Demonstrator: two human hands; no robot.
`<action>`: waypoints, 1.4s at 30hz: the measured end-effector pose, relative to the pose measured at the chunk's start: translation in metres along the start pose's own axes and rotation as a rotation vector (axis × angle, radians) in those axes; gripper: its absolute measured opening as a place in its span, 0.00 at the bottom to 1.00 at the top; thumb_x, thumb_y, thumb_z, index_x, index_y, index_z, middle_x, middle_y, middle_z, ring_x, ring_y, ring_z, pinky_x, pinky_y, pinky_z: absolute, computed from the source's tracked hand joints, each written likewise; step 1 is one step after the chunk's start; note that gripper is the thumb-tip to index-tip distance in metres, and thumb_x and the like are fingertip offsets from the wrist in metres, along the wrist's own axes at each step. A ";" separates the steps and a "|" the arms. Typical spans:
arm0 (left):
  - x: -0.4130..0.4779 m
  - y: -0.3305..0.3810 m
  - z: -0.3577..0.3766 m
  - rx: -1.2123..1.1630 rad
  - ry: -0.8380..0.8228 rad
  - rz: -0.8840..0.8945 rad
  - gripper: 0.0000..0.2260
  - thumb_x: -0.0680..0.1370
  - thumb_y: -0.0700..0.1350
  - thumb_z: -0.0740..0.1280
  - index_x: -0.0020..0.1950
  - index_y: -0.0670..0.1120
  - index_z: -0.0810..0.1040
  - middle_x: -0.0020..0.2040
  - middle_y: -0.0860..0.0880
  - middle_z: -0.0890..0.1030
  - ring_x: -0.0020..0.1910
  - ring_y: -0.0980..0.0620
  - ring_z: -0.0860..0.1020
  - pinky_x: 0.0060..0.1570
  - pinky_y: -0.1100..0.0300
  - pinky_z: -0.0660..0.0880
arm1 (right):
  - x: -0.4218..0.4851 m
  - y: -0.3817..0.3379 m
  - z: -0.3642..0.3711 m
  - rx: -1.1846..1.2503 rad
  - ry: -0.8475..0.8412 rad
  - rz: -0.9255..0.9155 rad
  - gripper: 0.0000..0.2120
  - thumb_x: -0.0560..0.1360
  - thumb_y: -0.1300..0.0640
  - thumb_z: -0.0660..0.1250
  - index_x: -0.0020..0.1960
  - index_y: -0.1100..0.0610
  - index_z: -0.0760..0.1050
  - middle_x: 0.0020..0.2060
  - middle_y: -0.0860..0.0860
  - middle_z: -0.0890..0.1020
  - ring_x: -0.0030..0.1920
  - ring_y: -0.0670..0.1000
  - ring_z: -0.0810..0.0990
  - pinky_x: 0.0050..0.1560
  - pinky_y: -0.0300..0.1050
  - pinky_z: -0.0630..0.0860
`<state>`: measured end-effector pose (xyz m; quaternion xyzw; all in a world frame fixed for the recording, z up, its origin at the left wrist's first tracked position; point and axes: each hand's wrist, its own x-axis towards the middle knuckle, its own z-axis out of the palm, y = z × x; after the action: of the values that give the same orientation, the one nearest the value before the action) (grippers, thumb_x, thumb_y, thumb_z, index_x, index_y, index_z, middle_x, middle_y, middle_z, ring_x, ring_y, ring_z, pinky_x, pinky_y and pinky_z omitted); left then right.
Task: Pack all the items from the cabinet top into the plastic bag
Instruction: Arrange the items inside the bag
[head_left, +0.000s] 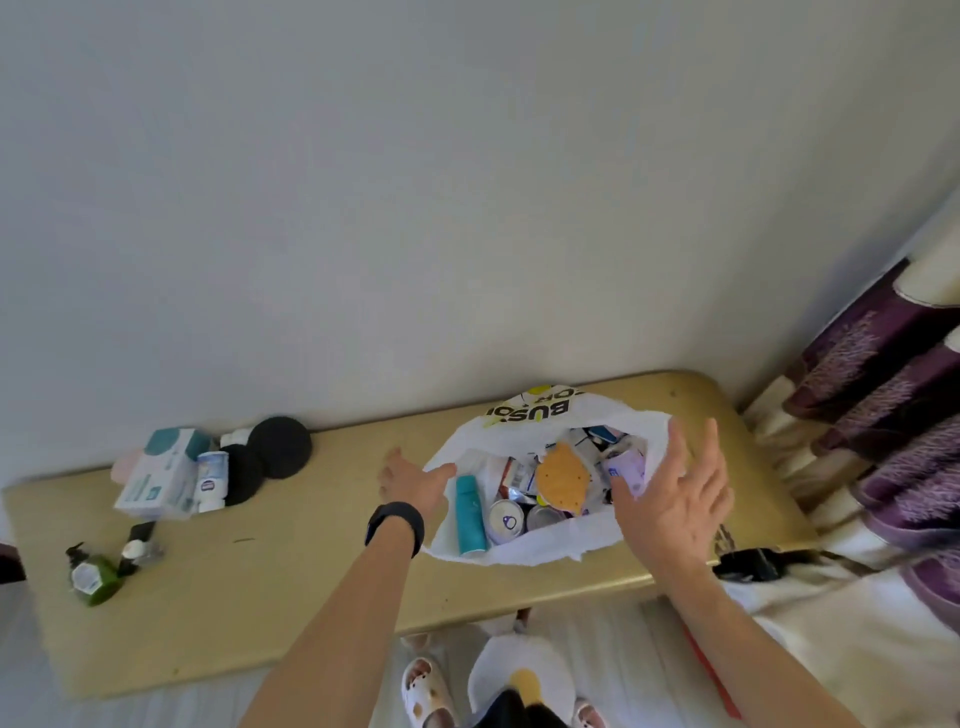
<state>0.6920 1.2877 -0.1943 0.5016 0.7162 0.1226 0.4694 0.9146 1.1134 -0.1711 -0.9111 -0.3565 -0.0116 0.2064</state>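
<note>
A white plastic bag (540, 548) lies open on the beige cabinet top (291, 561), right of centre. Inside it I see a teal tube (470, 514), cans (506, 519), an orange pad (561, 480) and several small packets. My left hand (413, 480), a black band on its wrist, is at the bag's left rim with the fingers apart. My right hand (675, 493) hovers spread over the bag's right rim, holding nothing. At the cabinet's left end stand a teal-and-white box (158, 470), a small white jar (212, 480), two black round pads (265, 457) and a green pump bottle (93, 571).
A small dark bottle with a white cap (136, 545) lies beside the green bottle. A black object (748, 564) hangs at the cabinet's right front edge. Purple and cream curtains (893, 395) hang at the right. The white wall runs behind the cabinet. My slippered feet (426, 691) show below.
</note>
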 end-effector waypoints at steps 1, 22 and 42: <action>0.000 -0.004 0.002 0.066 0.034 -0.026 0.45 0.71 0.51 0.74 0.80 0.47 0.49 0.78 0.42 0.57 0.74 0.39 0.61 0.70 0.44 0.63 | 0.009 0.009 -0.004 -0.016 -0.049 0.078 0.44 0.70 0.45 0.72 0.78 0.56 0.55 0.77 0.60 0.54 0.74 0.64 0.58 0.70 0.61 0.60; -0.002 0.033 0.024 -0.261 -0.134 0.023 0.12 0.79 0.39 0.57 0.35 0.46 0.68 0.33 0.44 0.70 0.25 0.50 0.68 0.27 0.60 0.66 | 0.043 0.040 -0.043 0.672 -0.373 0.334 0.19 0.83 0.47 0.55 0.46 0.58 0.77 0.34 0.45 0.79 0.33 0.48 0.72 0.34 0.45 0.66; -0.081 0.128 0.015 0.093 -0.091 0.433 0.22 0.77 0.45 0.68 0.69 0.46 0.64 0.55 0.46 0.78 0.44 0.48 0.78 0.41 0.57 0.75 | 0.129 0.058 -0.077 0.661 -0.306 0.337 0.23 0.78 0.54 0.66 0.70 0.59 0.64 0.57 0.55 0.76 0.42 0.48 0.76 0.42 0.47 0.73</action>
<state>0.7857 1.2762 -0.0748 0.6698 0.5746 0.1648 0.4404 1.0591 1.1286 -0.1002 -0.8325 -0.2134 0.2737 0.4318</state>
